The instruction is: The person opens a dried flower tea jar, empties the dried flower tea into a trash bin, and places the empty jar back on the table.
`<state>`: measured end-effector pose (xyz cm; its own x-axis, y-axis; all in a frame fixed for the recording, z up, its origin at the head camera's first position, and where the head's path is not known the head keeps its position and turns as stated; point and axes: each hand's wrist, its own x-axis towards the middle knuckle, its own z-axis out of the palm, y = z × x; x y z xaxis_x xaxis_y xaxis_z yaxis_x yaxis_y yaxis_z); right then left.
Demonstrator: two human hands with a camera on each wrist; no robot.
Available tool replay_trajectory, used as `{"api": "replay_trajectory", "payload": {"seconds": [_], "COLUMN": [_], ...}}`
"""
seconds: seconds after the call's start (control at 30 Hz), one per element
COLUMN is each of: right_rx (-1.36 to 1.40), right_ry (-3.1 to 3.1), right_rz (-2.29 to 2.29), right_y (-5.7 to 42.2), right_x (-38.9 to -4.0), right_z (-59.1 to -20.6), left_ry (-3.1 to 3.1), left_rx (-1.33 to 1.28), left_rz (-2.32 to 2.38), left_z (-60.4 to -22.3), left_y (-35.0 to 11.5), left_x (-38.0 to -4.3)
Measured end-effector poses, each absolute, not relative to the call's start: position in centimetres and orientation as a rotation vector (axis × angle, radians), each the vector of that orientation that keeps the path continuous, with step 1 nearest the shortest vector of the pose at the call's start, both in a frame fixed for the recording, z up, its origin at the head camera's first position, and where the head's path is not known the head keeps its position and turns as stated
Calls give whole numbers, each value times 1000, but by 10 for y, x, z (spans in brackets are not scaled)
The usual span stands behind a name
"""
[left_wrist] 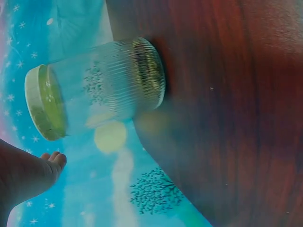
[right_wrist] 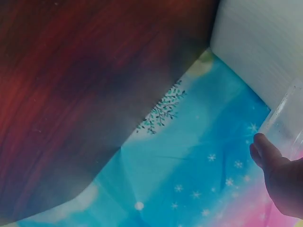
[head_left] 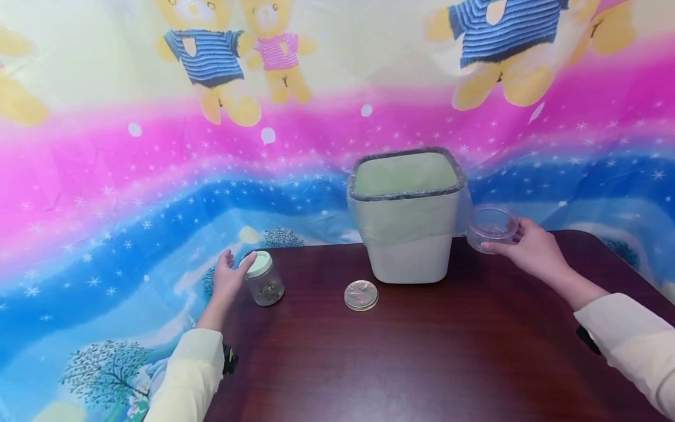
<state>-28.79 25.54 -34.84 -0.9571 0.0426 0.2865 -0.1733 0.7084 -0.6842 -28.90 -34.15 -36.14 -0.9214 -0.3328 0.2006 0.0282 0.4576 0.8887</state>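
A glass jar (head_left: 266, 287) with a pale green lid (head_left: 259, 264) stands upright near the table's far left, a little dark material at its bottom. Beside the lid is my left hand (head_left: 230, 278), its thumb by the lid's edge; the left wrist view shows a gap between thumb (left_wrist: 56, 161) and jar. My right hand (head_left: 535, 249) grips a clear round plastic container (head_left: 487, 240) by its side, raised above the table's far right. Only part of this container (right_wrist: 286, 123) shows in the right wrist view.
A white bin (head_left: 411, 252) with a pale green liner and a dark patterned rim stands at the table's back, left of the clear container. A flat round metallic lid (head_left: 361, 294) lies before it on the dark wooden table (head_left: 401, 357). A printed cloth (head_left: 316, 135) hangs behind.
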Motion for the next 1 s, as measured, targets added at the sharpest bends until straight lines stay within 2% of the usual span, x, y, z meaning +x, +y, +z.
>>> {"api": "replay_trajectory", "payload": {"seconds": [1.0], "right_rx": [35], "right_ry": [-2772], "right_rz": [1110], "right_y": [271], "right_x": [-282], "right_z": [-400], "left_ry": [-2454], "left_rx": [232], "left_rz": [-1568], "left_z": [-391], "left_y": [-342], "left_x": [-288]}}
